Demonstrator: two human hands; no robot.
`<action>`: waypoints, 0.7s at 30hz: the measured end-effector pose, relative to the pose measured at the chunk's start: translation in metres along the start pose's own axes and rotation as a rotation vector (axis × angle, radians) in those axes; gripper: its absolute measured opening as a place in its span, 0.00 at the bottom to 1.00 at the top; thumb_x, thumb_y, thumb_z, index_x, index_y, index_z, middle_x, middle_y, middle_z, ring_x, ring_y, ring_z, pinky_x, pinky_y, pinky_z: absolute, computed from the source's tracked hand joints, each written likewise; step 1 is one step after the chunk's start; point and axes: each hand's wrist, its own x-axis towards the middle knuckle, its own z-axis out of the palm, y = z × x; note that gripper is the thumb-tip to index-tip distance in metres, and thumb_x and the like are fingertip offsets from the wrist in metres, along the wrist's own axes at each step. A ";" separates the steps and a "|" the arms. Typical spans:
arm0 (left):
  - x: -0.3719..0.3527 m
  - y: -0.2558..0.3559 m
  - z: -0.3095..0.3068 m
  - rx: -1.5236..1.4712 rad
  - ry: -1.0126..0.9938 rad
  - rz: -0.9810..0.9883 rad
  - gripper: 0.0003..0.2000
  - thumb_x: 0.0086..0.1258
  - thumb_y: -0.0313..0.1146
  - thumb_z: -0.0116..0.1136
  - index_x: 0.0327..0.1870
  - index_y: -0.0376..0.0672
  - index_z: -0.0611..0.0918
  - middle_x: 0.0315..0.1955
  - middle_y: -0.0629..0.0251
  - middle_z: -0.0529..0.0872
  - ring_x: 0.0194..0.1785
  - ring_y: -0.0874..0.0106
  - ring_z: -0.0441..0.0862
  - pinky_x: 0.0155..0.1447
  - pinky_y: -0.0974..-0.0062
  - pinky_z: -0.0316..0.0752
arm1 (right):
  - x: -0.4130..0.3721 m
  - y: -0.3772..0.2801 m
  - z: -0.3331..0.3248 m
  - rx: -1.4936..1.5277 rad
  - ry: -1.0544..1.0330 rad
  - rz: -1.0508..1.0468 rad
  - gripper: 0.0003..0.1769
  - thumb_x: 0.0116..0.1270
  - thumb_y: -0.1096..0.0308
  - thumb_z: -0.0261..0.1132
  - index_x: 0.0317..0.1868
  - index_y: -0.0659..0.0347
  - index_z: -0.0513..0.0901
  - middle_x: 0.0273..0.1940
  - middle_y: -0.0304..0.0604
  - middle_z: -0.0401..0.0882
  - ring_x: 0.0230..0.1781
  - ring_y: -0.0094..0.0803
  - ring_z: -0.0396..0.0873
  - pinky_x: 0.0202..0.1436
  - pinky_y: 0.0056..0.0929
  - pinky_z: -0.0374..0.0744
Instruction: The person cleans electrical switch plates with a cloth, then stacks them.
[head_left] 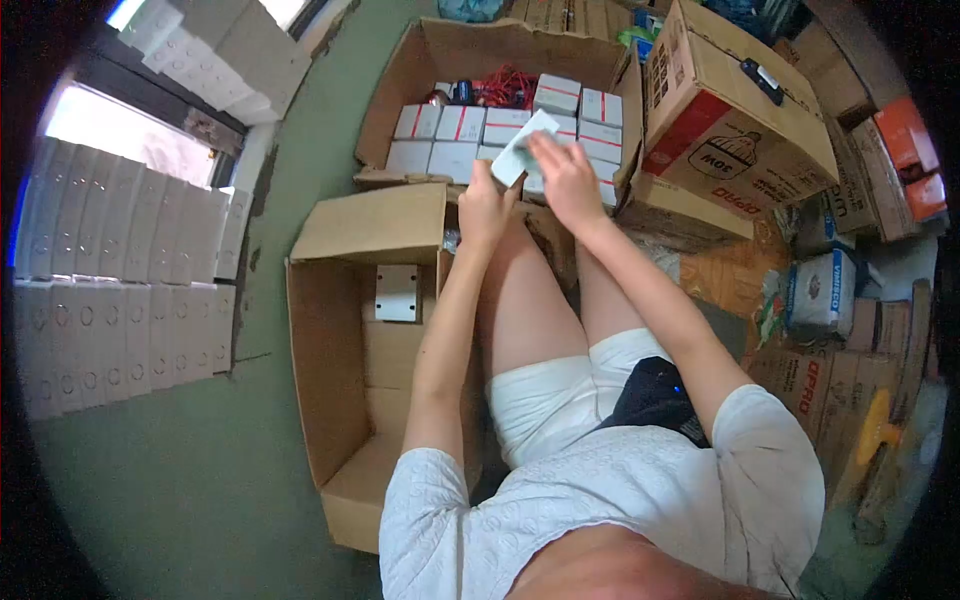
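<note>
My left hand (482, 208) grips the lower left end of a small white box (523, 148), which is tilted above an open carton (393, 85). My right hand (562, 180) is at the upper right side of the same box, with its fingers over it; some fingertips are blurred. Behind them, the carton holds rows of small white boxes with red stripes (461, 123) and a tangle of red cord (507, 86). Left of my legs is another open carton (330, 350), with a white plate with dark holes (398, 293) inside.
Stacks of white boxes (120, 330) stand at the left. A large closed carton (740, 120) with a dark object (762, 81) on top is at the upper right. More cartons, a white-blue package (821, 292) and a yellow tool (876, 428) are on the right.
</note>
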 end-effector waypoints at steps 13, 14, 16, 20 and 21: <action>0.000 0.003 -0.009 -0.091 0.069 0.035 0.18 0.65 0.31 0.62 0.50 0.34 0.69 0.36 0.40 0.83 0.40 0.42 0.83 0.40 0.51 0.77 | 0.028 0.000 -0.005 -0.259 -0.078 -0.010 0.29 0.61 0.74 0.59 0.65 0.56 0.77 0.66 0.32 0.74 0.44 0.39 0.73 0.48 0.30 0.81; 0.002 0.005 -0.010 -0.078 0.057 0.011 0.18 0.65 0.31 0.62 0.49 0.34 0.69 0.36 0.41 0.83 0.39 0.42 0.83 0.39 0.51 0.77 | 0.024 -0.001 0.000 -0.271 -0.066 -0.067 0.29 0.61 0.73 0.59 0.65 0.57 0.77 0.66 0.32 0.73 0.43 0.38 0.73 0.48 0.30 0.81; 0.001 -0.010 -0.004 -0.070 0.051 0.016 0.19 0.63 0.32 0.65 0.48 0.36 0.69 0.34 0.42 0.82 0.38 0.42 0.82 0.38 0.50 0.77 | 0.007 -0.017 -0.001 -0.210 -0.102 -0.149 0.29 0.61 0.73 0.59 0.65 0.57 0.77 0.66 0.31 0.73 0.43 0.38 0.73 0.48 0.30 0.81; -0.002 -0.013 -0.002 -0.101 0.064 0.040 0.22 0.61 0.36 0.69 0.48 0.37 0.70 0.33 0.45 0.82 0.36 0.43 0.82 0.37 0.51 0.77 | 0.001 -0.034 -0.022 -0.214 -0.097 -0.276 0.29 0.60 0.72 0.59 0.64 0.54 0.79 0.67 0.27 0.73 0.45 0.34 0.72 0.44 0.29 0.78; -0.003 -0.010 -0.003 -0.098 0.064 0.038 0.22 0.61 0.36 0.69 0.48 0.37 0.70 0.33 0.45 0.82 0.36 0.43 0.82 0.37 0.51 0.77 | 0.003 -0.029 -0.024 -0.248 -0.082 -0.269 0.28 0.60 0.72 0.59 0.64 0.54 0.79 0.67 0.26 0.72 0.45 0.33 0.72 0.43 0.29 0.76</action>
